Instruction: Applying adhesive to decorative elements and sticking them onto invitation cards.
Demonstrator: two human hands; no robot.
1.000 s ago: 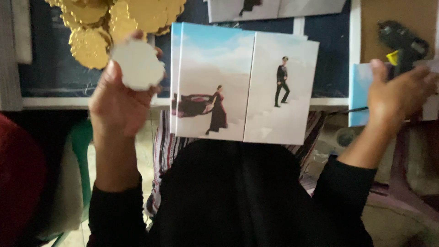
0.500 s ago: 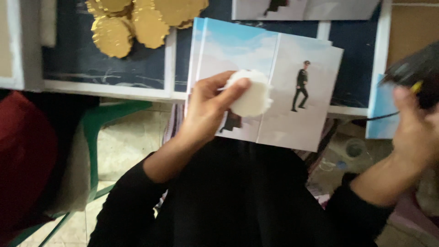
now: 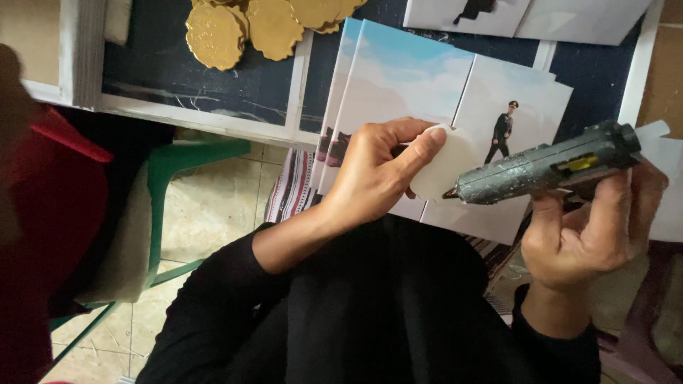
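Over the person's dark-clothed lap, the left hand is gripping a white scalloped disc, the thumb lying across its upper edge and the other fingers curled behind it, so the disc is standing roughly flat toward the camera. The right hand is closing around the handle of a grey glue gun, fingers wrapped tight, and is holding the gun almost level with its nozzle pointing left. The nozzle tip is sitting at the disc's right lower edge; whether it is actually touching cannot be told. A pale glue stick is sticking out of the gun's rear end at the far right.

Behind the disc and gun, a stack of folded cards is lying at a slight tilt, printed with a pale blue sky and a small standing figure in dark uniform. The cards are overhanging the edge of a dark tabletop with a white frame. At the top of that surface, a pile of gold scalloped discs is resting, well apart from the hands. To the left below the table, a green plastic chair is standing on a tiled floor, and a blurred red shape is filling the left edge.
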